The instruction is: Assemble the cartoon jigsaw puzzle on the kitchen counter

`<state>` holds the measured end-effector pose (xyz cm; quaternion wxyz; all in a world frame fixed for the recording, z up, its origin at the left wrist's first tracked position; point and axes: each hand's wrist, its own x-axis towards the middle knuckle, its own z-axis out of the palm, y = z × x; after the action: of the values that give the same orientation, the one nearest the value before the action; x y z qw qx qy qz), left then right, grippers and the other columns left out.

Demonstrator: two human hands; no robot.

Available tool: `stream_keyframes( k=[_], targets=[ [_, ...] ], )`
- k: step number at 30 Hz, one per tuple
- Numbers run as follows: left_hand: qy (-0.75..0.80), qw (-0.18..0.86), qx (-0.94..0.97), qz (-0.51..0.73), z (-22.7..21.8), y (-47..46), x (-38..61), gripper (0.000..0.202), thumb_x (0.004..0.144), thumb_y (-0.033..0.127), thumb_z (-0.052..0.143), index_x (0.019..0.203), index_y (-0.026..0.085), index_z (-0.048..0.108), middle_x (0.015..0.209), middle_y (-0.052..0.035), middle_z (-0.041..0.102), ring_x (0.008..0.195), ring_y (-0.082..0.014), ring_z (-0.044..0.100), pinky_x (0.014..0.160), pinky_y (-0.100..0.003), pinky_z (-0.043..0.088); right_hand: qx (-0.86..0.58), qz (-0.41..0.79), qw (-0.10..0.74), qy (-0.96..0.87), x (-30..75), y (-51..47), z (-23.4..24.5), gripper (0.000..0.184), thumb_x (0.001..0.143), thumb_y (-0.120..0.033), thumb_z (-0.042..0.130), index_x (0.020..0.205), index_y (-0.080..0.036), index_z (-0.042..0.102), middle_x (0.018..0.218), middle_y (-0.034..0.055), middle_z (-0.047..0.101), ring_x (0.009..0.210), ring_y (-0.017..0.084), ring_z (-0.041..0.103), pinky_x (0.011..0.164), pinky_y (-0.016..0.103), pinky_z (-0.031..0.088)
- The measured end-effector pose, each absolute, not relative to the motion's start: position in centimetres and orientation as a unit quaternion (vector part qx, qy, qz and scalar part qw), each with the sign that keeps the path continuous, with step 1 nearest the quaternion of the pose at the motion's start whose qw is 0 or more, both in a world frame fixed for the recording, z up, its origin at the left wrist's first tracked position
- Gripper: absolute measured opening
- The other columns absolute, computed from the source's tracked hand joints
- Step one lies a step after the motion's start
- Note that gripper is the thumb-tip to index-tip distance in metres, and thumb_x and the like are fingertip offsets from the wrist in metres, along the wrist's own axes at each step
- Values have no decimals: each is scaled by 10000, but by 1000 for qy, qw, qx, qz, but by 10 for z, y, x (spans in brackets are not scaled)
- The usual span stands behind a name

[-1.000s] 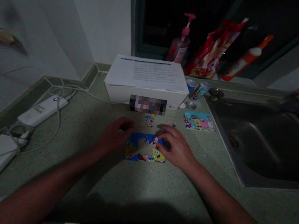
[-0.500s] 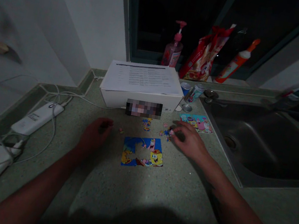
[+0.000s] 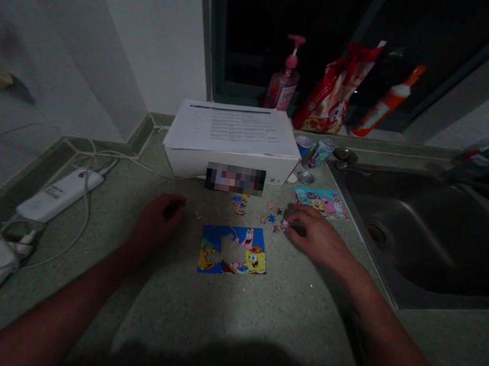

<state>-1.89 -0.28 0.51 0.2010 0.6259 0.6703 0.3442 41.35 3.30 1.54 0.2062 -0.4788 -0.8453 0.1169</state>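
A partly assembled jigsaw puzzle (image 3: 255, 260) with a cartoon picture lies flat on the counter, its frame built up around a gap in the middle. To its upper right, my right hand (image 3: 317, 236) pinches a small pink puzzle piece (image 3: 284, 224) between thumb and fingertips, at counter level. Several loose puzzle pieces (image 3: 271, 218) are scattered just left of those fingers. My left hand (image 3: 159, 217) rests on the counter left of the puzzle, loosely curled with a gap between thumb and fingers and nothing visible in it. Near its fingertips is a single loose piece (image 3: 198, 215).
Behind the puzzle stands a white box (image 3: 233, 137) topped with a printed sheet, and a small pile of pieces (image 3: 239, 204) lies before it. A colourful picture card (image 3: 322, 202) and a can (image 3: 319, 153) sit beside the sink (image 3: 450, 242). Cables and a power strip (image 3: 59, 193) lie left.
My right hand has shifted slightly right and toward me with the pink piece, uncovering loose pieces on its left. My left hand has hardly moved.
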Motion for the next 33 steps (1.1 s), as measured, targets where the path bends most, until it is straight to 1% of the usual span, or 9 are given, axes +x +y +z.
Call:
stream_keyframes(
  k=[5, 11, 16, 20, 25, 29, 33],
  targets=[
    [669, 203, 631, 335, 6, -3, -18, 337, 886, 459, 598, 1093, 220, 715, 1110, -124, 811, 1016, -321, 775, 975, -495, 628, -475, 122, 205, -847, 411, 33, 14, 159, 914, -182, 735, 1055, -243, 778, 1341, 131, 747, 1324, 345, 695, 1155, 601, 562],
    [669, 204, 633, 330, 8, -4, -17, 287, 900, 435, 601, 1085, 242, 707, 1098, -111, 811, 1016, -314, 772, 972, -487, 628, -469, 123, 191, -853, 410, 32, 16, 148, 916, -161, 730, 1031, -246, 768, 1246, 120, 770, 1216, 335, 741, 1093, 570, 611],
    [665, 207, 634, 336, 8, -4, -16, 298, 911, 442, 598, 1086, 230, 712, 1113, -132, 809, 1019, -320, 766, 980, -508, 626, -476, 114, 183, -853, 409, 32, 15, 140, 922, -164, 727, 1034, -237, 767, 1247, 124, 765, 1193, 336, 746, 1081, 570, 620],
    [670, 206, 633, 329, 8, -4, -17, 307, 904, 449, 603, 1088, 230, 714, 1113, -116, 814, 1015, -317, 764, 982, -503, 628, -478, 115, 178, -852, 410, 32, 16, 149, 915, -169, 733, 1037, -244, 773, 1243, 114, 768, 1202, 335, 741, 1089, 574, 614],
    [673, 206, 629, 329, 7, -4, -17, 301, 901, 439, 596, 1086, 236, 718, 1101, -115, 815, 1004, -320, 764, 967, -494, 631, -474, 113, 176, -855, 410, 31, 19, 143, 951, -191, 700, 1063, -235, 777, 1246, 114, 777, 1211, 326, 740, 1091, 562, 610],
    [676, 203, 631, 322, 6, -3, -17, 318, 903, 434, 589, 1104, 226, 720, 1136, -120, 813, 1038, -319, 764, 994, -496, 625, -483, 116, 184, -849, 411, 32, 22, 126, 969, -215, 672, 1019, -242, 784, 1243, 109, 784, 1197, 320, 744, 1071, 545, 613],
    [675, 207, 632, 319, 5, -2, -18, 330, 896, 424, 582, 1113, 219, 722, 1146, -123, 812, 1047, -317, 765, 1010, -501, 622, -489, 114, 191, -843, 410, 35, 22, 151, 966, -193, 636, 951, -247, 776, 1190, 104, 794, 1154, 309, 750, 1058, 520, 608]
  ],
)
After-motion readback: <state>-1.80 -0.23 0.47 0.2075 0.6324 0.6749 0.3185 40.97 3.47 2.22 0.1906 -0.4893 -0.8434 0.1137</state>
